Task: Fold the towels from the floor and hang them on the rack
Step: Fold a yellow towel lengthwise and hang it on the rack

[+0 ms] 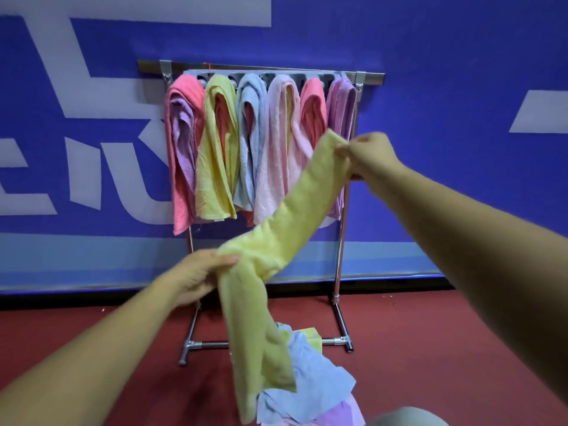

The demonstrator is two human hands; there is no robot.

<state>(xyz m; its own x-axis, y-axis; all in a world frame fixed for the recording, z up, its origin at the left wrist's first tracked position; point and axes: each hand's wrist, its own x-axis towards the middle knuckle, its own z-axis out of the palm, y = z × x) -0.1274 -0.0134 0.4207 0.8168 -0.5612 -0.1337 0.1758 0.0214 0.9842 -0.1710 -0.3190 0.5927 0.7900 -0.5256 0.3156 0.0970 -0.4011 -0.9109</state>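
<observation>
Backdrop: blue wall (430,41) with large pale lettering, a lighter blue band along its foot, and a dark red floor (430,348) below it.

Head view, rack: a metal rack (340,241) stands on the floor close to the wall, with a horizontal top bar, two upright posts and T-shaped feet.

Head view, hung towels: six folded bundles hang side by side over the top bar. From left to right they are a coral towel (181,186) with lilac showing inside its fold, a yellow-green towel (215,167), a light blue towel (249,149), a pale pink towel (276,161), a second coral towel (313,112) and a lilac towel (341,103).

Head view, held towel: a long yellow towel (292,216) is stretched in the air in front of the rack. It runs on a slant from upper right to lower left, then drops past the lower hand.

Right hand: the right hand (368,155) is raised, and its fingers pinch the towel's upper end in front of the lilac towel.

Left hand: the left hand (196,278) is lower, with fingers and thumb curled round the towel partway along its length.

Hanging end: the loose lower part dangles in front of the floor pile; I cannot tell whether it touches the pile.

Floor pile: a heap of unfolded towels (316,373) in light blue, lilac and yellow lies on the red floor just in front of the rack's base bar.
</observation>
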